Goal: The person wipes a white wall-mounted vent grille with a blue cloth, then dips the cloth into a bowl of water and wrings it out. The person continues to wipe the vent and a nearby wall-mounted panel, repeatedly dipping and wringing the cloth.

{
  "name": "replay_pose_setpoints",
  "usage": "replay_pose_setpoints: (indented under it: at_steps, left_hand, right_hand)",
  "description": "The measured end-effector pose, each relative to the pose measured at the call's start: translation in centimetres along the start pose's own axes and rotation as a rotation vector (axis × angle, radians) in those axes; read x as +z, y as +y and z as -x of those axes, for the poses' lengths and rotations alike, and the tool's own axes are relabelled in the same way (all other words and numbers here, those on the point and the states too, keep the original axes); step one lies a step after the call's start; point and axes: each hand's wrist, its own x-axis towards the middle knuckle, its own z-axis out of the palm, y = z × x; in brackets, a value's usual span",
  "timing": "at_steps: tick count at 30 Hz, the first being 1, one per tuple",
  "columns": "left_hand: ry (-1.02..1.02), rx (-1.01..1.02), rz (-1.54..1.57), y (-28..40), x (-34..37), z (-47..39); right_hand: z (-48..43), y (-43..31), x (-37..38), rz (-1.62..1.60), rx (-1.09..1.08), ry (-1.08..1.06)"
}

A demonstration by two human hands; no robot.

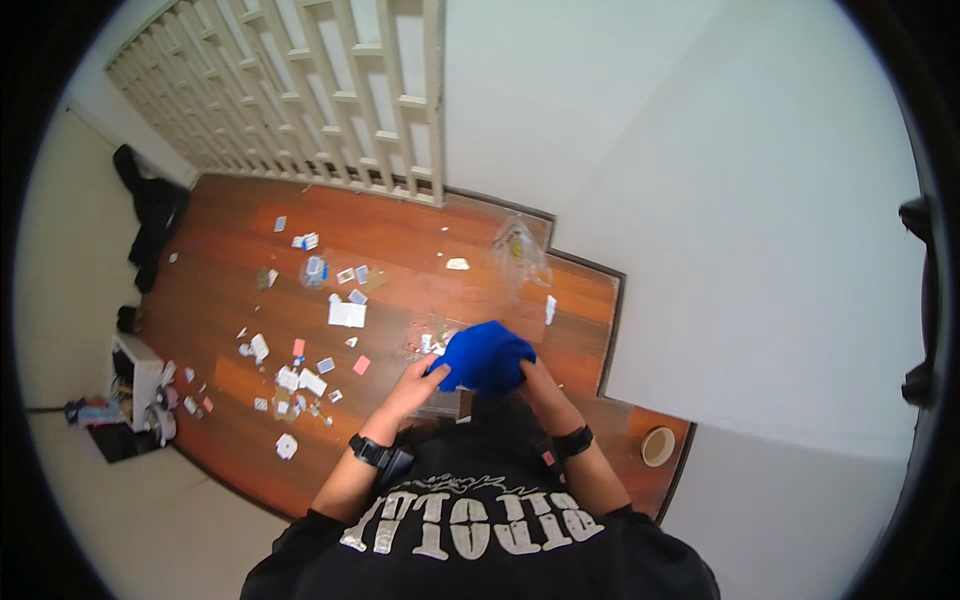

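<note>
A blue cloth (pixel 486 355), bunched and folded, hangs in front of my body above the wooden floor. My left hand (pixel 421 380) grips its left edge, the thumb lying on top of the fabric. At the opposite edge my right hand (pixel 538 379) holds the cloth, with its fingers partly hidden behind it. Below the cloth, small scraps of litter (pixel 427 343) show on the floor, and a dustpan-like object (pixel 439 403) is mostly covered by my arms and shirt.
Cards, papers and scraps (pixel 300 379) are scattered over the floor (pixel 420 225) to the left. A clear plastic bag (pixel 519 255) lies near the wall corner. At the right stands a round bin (pixel 658 447). A cream lattice screen (pixel 345 97) borders the far side; a white cabinet (pixel 139 375) stands left.
</note>
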Motion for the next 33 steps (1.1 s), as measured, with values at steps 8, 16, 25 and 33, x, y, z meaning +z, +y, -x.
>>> replay_pose_setpoints:
  at_steps: [8,16,25,33]
  left_hand:
    - [0.302,0.179,0.170,10.5,-1.2,-9.8]
    - [0.297,0.247,0.269,15.7,-10.4,-21.1]
    - [0.287,0.292,-0.049,21.0,-29.0,-35.0]
    - [0.491,0.173,0.176,16.1,-40.7,-36.4]
  right_hand:
    - [-13.3,-16.2,1.5,0.071,0.143,-0.275]
    - [-30.7,-22.5,8.4,-0.025,0.155,-0.150]
    - [-50.0,-29.5,17.8,-0.141,0.120,-0.085]
    - [-67.9,-32.6,20.4,-0.057,0.080,0.206]
